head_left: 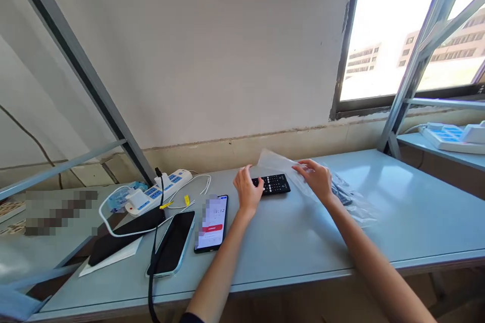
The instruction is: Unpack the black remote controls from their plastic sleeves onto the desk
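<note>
We see a black remote control (273,183) lying flat on the grey surface (295,242), near the wall. Our left hand (248,189) rests curled on its near end, fingers closed over it, while our right hand (316,176) pinches the edge of a clear plastic bag (280,162) just beside it. The remote looks rigid, light and smooth, best held by its long sides. The bag seems thin, limp and slippery, so its open edge is the place to hold. More bagged pieces (346,196) lie to the right.
</note>
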The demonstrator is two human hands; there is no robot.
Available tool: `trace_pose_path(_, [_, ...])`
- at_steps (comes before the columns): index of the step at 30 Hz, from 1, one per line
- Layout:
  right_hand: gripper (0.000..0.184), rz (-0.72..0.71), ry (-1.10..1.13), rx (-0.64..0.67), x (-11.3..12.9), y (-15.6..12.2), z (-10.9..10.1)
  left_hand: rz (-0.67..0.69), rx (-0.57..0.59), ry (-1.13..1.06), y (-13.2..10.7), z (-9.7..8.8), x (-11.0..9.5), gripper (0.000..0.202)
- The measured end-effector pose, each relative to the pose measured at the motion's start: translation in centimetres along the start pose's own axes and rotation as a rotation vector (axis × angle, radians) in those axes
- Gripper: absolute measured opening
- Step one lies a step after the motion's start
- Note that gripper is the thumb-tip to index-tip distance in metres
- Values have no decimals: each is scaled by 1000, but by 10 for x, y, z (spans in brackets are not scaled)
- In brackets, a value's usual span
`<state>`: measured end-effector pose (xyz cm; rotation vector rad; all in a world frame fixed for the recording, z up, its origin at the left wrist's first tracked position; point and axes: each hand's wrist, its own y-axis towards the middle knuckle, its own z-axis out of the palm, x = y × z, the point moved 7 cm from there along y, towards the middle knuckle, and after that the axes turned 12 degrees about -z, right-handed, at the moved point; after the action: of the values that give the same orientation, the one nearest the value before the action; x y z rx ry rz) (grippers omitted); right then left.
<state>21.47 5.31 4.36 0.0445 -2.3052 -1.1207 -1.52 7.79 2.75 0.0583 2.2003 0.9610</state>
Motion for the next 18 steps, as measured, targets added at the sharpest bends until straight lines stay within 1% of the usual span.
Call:
trace_pose_path(1, [29,78,14,-15,-6,1,-4,-32,2,-1,1,1,4,34])
trace_pose_path(3, [29,196,60,-3,-15,1,-6,-66,38,9,2,4,8,29])
trace_pose_path(5, [30,292,84,63,-23,-1,-1,-54,95,29,1,8,7,24])
trace_pose_path(7, [32,352,69,148,-29,-3,5,-20,157,54,-1,11,4,20])
trace_pose_path(9, [35,360,38,210,-33,-3,10,9,216,83,-3,14,0,17])
trace_pose_path(13, [34,327,-18,270,-38,-4,14,38,316,144,-7,18,-3,16])
trace_pose_path(15, [29,300,-52,287,-37,-5,15,65,352,170,-8,20,-5,17])
trace_pose_path(18, [25,253,-97,280,-32,-5,17,109,419,215,-12,27,-6,20])
